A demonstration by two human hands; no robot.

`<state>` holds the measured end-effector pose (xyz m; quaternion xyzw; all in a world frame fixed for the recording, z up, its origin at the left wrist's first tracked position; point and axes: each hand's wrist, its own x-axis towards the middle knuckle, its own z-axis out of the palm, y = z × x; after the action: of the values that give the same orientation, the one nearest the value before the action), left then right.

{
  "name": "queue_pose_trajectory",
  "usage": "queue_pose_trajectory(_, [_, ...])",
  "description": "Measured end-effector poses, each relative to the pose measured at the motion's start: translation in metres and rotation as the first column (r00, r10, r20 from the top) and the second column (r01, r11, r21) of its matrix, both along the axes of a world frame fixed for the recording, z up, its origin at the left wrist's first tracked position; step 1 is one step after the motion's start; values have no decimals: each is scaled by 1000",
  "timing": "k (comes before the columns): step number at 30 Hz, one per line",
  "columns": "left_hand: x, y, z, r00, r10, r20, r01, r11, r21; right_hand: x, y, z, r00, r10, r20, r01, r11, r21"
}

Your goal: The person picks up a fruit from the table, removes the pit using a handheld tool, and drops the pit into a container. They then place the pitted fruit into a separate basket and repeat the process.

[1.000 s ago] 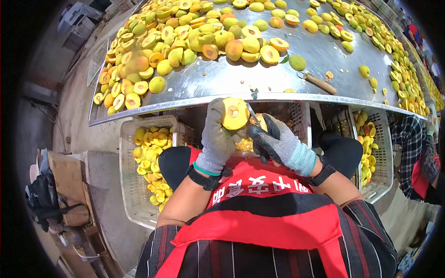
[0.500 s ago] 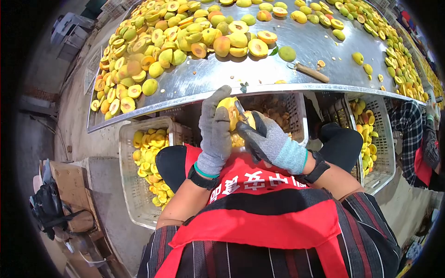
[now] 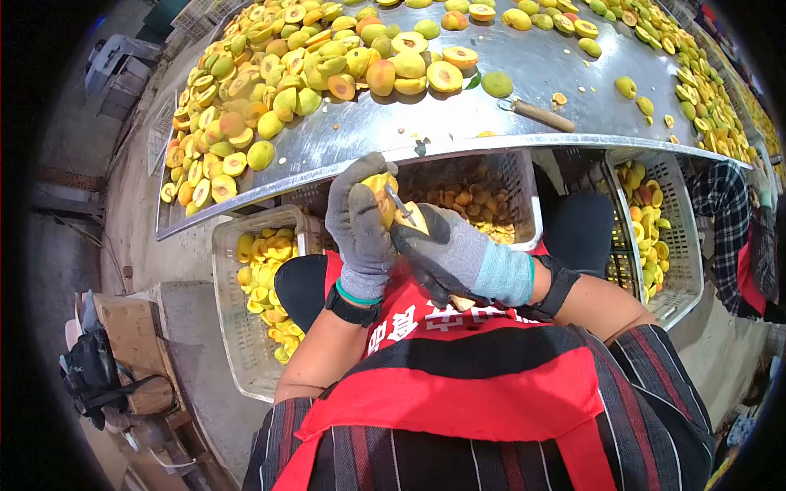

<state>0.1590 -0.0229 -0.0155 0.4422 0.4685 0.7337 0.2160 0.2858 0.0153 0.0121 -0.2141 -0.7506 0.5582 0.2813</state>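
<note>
My left hand, in a grey work glove, is closed around a yellow peach half just in front of the table edge. My right hand, gloved too, grips a pitting tool; its metal end lies against the fruit. The pale butt of its handle pokes out beneath my fist. Another piece of yellow peach flesh shows by my right thumb; which hand bears it I cannot tell. Glove fingers hide much of the fruit.
Halved peaches pile up on the metal table. A wooden-handled loop tool lies near its edge. Below stand a left crate of peach halves, a middle crate of scraps and a right crate. A co-worker's plaid sleeve is at right.
Both hands have shifted left and slightly down. My right wrist has turned, bringing the tool's handle end into sight below the fist. The peach half has tilted in my left hand.
</note>
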Motion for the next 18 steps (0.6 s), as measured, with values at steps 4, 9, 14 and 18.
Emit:
queue_pose_trajectory(4, [-11, -4, 7, 989, 16, -145, -22, 999, -43, 10, 6, 17, 963, 269, 9, -202, 743, -638])
queue_pose_trajectory(9, [-8, -3, 19, 941, -141, 309, 180, 978, -102, 10, 12, 19, 993, 113, -19, -93, 698, -710])
queue_pose_trajectory(14, [-6, -5, 21, 953, -72, 294, 124, 979, -164, 10, 18, -5, 998, 60, 10, -58, 989, -138])
queue_pose_trajectory(18, [-10, -5, 12, 997, -74, 33, 78, 984, -161, 13, 19, 21, 981, 193, 19, -142, 781, -609])
